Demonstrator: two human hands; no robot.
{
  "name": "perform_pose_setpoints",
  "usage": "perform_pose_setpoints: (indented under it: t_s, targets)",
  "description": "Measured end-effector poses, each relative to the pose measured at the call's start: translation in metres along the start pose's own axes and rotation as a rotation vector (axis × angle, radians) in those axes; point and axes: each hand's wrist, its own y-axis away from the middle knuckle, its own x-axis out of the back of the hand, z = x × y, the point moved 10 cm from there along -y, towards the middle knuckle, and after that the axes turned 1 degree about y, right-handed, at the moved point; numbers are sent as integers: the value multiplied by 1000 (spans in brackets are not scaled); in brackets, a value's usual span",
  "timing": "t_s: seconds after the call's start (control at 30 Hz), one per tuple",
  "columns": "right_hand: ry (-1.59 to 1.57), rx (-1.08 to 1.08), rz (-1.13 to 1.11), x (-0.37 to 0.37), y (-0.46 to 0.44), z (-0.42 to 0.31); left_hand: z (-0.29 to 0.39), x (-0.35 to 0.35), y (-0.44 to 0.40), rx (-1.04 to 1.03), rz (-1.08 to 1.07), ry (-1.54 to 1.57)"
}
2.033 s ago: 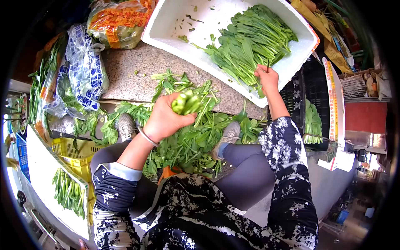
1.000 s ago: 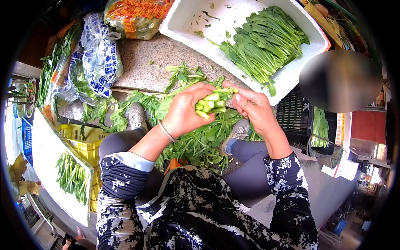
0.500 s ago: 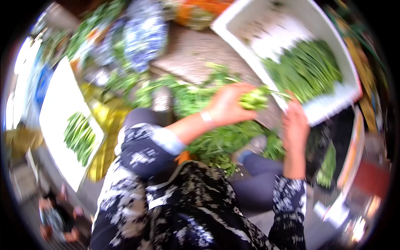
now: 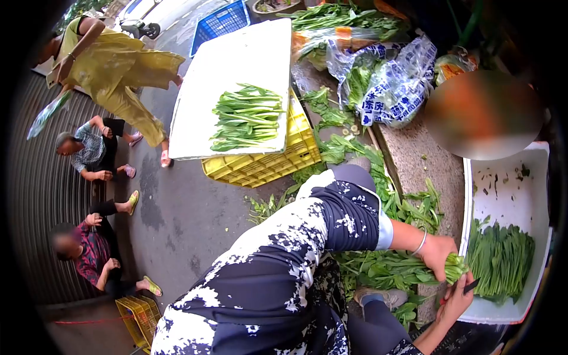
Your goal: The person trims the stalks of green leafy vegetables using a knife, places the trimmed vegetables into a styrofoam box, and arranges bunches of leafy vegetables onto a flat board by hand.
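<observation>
My left hand (image 4: 436,253), with a bracelet at its wrist, is wrapped round a bunch of green stems (image 4: 454,267), cut ends pointing right. Just below, my right hand (image 4: 457,299) holds a small knife (image 4: 471,286) with a dark blade, its fingers close to the stem ends. Beside both hands, leafy greens (image 4: 500,260) lie in rows in a white foam box (image 4: 506,316). Loose leaves (image 4: 384,266) are heaped on the ground under my left forearm, around my shoe (image 4: 381,297).
A white foam lid (image 4: 236,65) bearing greens (image 4: 248,118) rests on a yellow crate (image 4: 266,168). Plastic bags (image 4: 396,89) lie at the top. One person (image 4: 112,65) stands at the left; two people (image 4: 94,148) sit below. Another yellow crate (image 4: 139,319) stands lower left.
The view has swung left, bringing the lid and people further in. My right hand, earlier over the box and then at the bunch, is now just below the stem ends. My left hand keeps the bunch.
</observation>
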Motion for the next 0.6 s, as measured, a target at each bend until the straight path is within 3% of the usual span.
perform_pose_setpoints:
  t_s: [0.07, 0.17, 0.37, 0.47, 0.53, 0.6]
  targets:
    - [-29, 5, -25, -6, 2, -6, 2, 2, 2, 35, -10, 19]
    - [-21, -3, -27, -7, 4, -6, 7, -1, 9, 120, -25, 491]
    - [43, 4, -76, -22, 7, -18, 6, 8, 8, 113, 13, 393]
    - [-87, 39, 123, -14, 19, -43, 16, 46, 7, 20, 168, 170]
    - [-743, -21, -176, -46, 39, -57, 59, 98, 22, -53, 401, -268]
    - [-1003, 75, -689, -99, 96, -113, 98, 145, 42, -58, 552, -529]
